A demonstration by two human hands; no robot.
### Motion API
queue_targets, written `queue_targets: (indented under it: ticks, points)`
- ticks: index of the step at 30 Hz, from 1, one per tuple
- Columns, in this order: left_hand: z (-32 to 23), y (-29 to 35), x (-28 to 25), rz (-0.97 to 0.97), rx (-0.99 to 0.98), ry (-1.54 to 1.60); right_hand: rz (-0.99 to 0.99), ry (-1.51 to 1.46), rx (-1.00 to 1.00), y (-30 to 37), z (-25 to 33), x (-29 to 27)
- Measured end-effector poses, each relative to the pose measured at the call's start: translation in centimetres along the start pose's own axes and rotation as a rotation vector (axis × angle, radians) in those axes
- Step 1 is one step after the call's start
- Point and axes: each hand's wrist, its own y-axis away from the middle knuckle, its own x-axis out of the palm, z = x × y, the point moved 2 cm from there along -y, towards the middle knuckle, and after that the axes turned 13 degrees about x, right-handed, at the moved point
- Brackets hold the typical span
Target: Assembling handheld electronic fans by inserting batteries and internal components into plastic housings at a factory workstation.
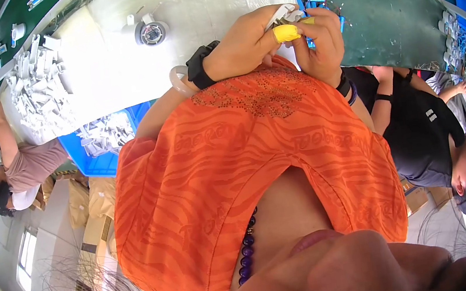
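Your hands: your left hand and right hand meet just above your orange top, both pinching one small white plastic part.
Grip: left fingers pressed onto the part; the right thumb, wrapped in yellow tape, presses against it.
Advice: keep the part close to you and press squarely with the taped thumb, judging by how small it is.
Surface: the white surface carries a heap of white parts; a blue bin sits at its near edge.
Farther: a green mat lies beyond your right hand.
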Motion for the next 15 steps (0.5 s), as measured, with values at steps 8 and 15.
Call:
queue_targets:
  ticks: [8, 15]
  points:
    - [-0.4, -0.2, -0.2, 0.000, 0.075, -0.121, -0.029, -0.037, 0.036, 0.2, 0.1, 0.4]
    - [-0.7, -0.8, -1.7, 0.015, -0.017, -0.167, -0.034, -0.044, 0.106, -0.8, -0.1, 1.3]
